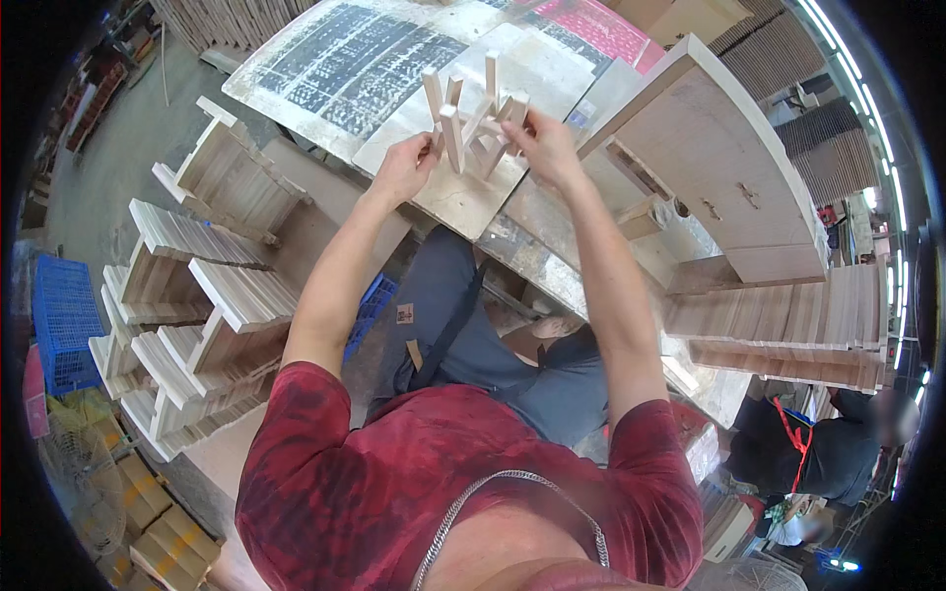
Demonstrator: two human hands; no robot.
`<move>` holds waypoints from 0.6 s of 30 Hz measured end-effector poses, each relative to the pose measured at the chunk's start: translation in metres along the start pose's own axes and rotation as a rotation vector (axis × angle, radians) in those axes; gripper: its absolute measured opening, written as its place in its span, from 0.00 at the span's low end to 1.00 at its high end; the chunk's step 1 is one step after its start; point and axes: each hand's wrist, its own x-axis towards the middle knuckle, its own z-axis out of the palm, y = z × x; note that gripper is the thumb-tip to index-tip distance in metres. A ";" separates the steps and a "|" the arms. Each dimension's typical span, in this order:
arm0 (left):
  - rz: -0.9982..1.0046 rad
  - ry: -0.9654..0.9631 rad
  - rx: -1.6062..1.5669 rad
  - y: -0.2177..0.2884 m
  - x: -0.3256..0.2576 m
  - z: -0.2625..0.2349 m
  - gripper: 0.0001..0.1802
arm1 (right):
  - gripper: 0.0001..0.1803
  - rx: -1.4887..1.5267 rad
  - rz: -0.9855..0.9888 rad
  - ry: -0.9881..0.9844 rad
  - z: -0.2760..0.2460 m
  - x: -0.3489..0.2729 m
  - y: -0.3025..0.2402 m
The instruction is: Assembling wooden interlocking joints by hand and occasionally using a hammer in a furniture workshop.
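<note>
A small frame of pale wooden sticks [452, 140] stands on a worn board [471, 209] in front of me, several of its legs pointing up. At its left side my left hand [404, 168] is closed, fingertips pinching a lower part of the frame. My right hand [547, 148] grips the right side, thumb and fingers around a slanted stick. The fingers partly cover the points where they hold it, and the joints between the sticks are too small to make out.
Stacked wooden pieces [232, 295] rise at my left, beside a blue crate [65, 315]. A tall wooden panel structure [724, 138] stands close on the right, with stacked slats [788, 315] below it. A co-worker in dark clothing [813, 448] is at far right. Printed sheeting [365, 74] covers the table's far part.
</note>
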 end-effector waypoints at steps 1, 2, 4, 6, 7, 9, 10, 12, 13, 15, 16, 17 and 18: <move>0.060 0.010 -0.053 -0.004 -0.002 0.004 0.18 | 0.23 -0.061 0.061 0.018 0.009 -0.003 0.018; 0.113 0.023 -0.104 -0.004 -0.005 0.005 0.23 | 0.25 -0.119 0.121 0.029 0.017 -0.004 0.023; 0.143 0.054 -0.048 0.002 -0.018 0.009 0.28 | 0.33 0.112 0.208 0.041 0.030 -0.022 0.030; 0.171 0.074 0.010 0.010 -0.021 0.016 0.33 | 0.38 -0.011 0.091 0.076 0.042 -0.035 0.032; 0.127 0.138 0.003 0.011 -0.019 0.019 0.31 | 0.39 0.048 0.015 0.036 0.035 -0.041 -0.005; 0.092 0.196 0.003 0.008 -0.014 0.015 0.30 | 0.37 -0.012 -0.038 0.189 0.065 -0.044 0.018; 0.024 0.172 -0.029 0.006 -0.008 0.017 0.28 | 0.37 -0.089 -0.085 0.345 0.068 -0.046 0.027; -0.037 0.147 -0.044 -0.006 -0.003 0.017 0.26 | 0.35 -0.091 0.060 0.222 0.067 -0.045 0.017; 0.068 0.209 -0.056 -0.005 0.003 0.027 0.24 | 0.32 -0.135 0.062 0.217 0.061 -0.044 0.024; 0.165 0.264 0.014 -0.001 0.009 0.044 0.23 | 0.25 -0.129 0.118 0.241 0.046 -0.053 0.021; 0.185 0.247 0.087 0.002 0.012 0.054 0.22 | 0.25 -0.062 0.137 0.212 0.038 -0.060 0.023; 0.112 0.222 0.105 -0.014 0.013 0.054 0.22 | 0.28 -0.088 0.282 0.097 0.042 -0.060 0.011; 0.140 0.282 0.081 -0.028 0.012 0.054 0.20 | 0.33 -0.184 0.184 0.182 0.054 -0.071 0.007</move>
